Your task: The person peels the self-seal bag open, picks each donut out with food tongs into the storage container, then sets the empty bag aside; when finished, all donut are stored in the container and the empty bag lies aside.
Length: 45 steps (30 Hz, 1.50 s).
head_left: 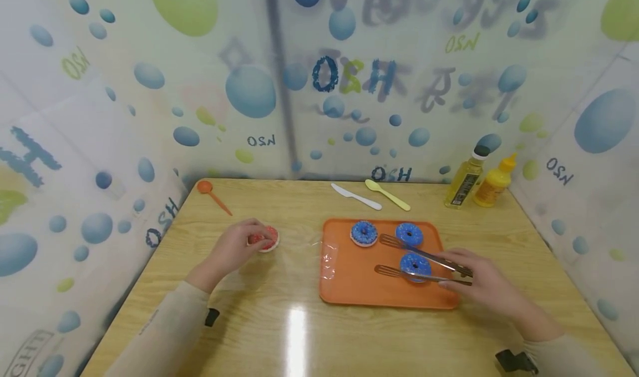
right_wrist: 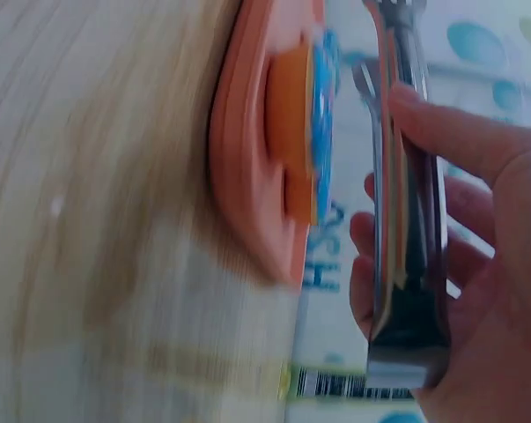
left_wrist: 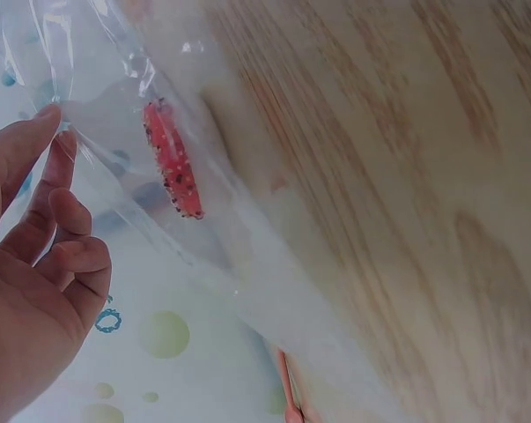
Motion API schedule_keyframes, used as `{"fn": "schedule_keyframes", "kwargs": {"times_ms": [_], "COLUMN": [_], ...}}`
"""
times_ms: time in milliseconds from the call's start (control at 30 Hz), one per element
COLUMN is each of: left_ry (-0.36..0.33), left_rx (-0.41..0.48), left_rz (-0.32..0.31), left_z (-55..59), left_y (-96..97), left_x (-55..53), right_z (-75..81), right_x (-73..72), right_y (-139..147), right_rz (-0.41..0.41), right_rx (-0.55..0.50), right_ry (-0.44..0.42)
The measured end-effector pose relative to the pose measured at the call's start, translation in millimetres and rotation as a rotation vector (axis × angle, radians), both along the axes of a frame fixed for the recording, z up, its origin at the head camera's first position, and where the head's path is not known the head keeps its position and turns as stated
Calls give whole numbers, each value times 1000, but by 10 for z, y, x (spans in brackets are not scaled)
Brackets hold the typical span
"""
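In the head view my left hand is over the table left of the orange tray, right at a red doughnut with a pale base. Its thumb and forefinger pinch clear plastic film, like a bag, in the left wrist view. Behind the film shows the red, sprinkled doughnut. My right hand grips metal tongs, whose slotted ends are spread apart above the tray. Three blue doughnuts sit on it: one back left, one back right, one partly covered by the tongs.
An orange spoon lies at the back left. Behind the tray are a white knife and a yellow spoon. An oil bottle and a yellow squeeze bottle stand back right. Patterned walls enclose the wooden table.
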<state>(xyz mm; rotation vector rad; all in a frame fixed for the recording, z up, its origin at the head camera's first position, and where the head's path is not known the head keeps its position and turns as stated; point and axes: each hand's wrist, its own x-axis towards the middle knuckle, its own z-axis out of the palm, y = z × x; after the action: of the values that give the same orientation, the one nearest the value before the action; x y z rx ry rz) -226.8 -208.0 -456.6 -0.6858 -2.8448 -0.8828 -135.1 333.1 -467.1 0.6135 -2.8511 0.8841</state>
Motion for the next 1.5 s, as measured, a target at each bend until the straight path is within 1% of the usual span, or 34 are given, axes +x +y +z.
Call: {"fn": "schedule_keyframes", "kwargs": {"times_ms": [33, 100, 200, 300, 433, 600, 700, 800, 900, 1000, 1133, 1300, 1500], "left_ry": [-3, -9, -17, -29, -37, -21, -31, -40, -44, -42, -39, -28, -13], "left_rx": [2, 4, 13, 27, 37, 38, 35, 27, 20, 14, 9, 3, 7], "left_rz": [1, -1, -5, 0, 6, 8, 13, 18, 18, 18, 28, 17, 2], "left_z": [1, -2, -8, 1, 17, 19, 25, 34, 45, 55, 75, 85, 76], "left_y": [3, 13, 28, 40, 43, 46, 56, 68, 74, 71, 57, 45, 37], "left_x": [-2, -9, -17, -12, -13, -29, -28, -21, -14, -7, 3, -1, 4], "right_z": [2, 11, 38, 58, 48, 25, 16, 13, 17, 6, -48, -116, -130], "right_x": [-10, -17, -19, -17, -30, -81, -106, -127, -161, -203, -259, -323, -424], "right_y": [-56, -170, -347, -533, -742, -942, -1046, -1150, -1270, -1406, -1594, -1807, -2019], "right_rz": [8, 8, -1, 12, 50, 75, 62, 40, 33, 36, 37, 14, 14], "right_rx": [-3, -8, -1, -4, 11, 58, 104, 148, 171, 172, 171, 160, 162], "right_ry": [15, 16, -16, -44, -13, 35, 50, 33, 23, 34, 64, 54, 55]}}
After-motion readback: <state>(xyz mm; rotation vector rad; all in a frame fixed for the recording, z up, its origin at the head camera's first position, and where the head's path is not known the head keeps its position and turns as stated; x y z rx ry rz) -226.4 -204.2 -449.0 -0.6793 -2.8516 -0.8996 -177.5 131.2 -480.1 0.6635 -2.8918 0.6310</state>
